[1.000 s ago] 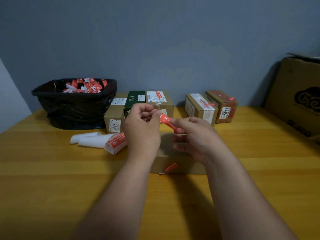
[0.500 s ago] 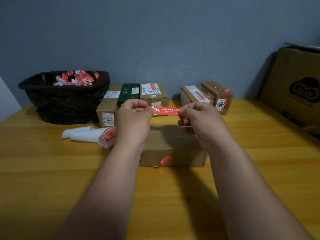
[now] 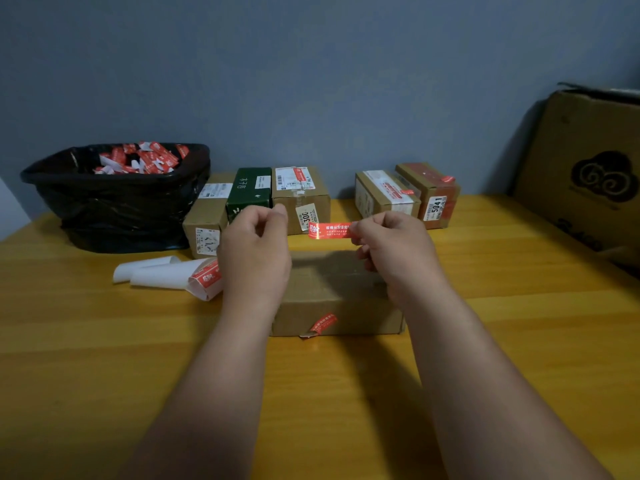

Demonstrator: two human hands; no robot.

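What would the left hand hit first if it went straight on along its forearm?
Probably the green box in the back row. The left hand appears just short of it, though depth is unclear.

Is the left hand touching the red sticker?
Apart. The head view shows a plain gap between the left hand and the free end of the red sticker. Only the right hand pinches it.

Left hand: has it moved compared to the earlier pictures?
Yes. The left hand went left, off the red sticker; a gap now separates it from the 300 label behind.
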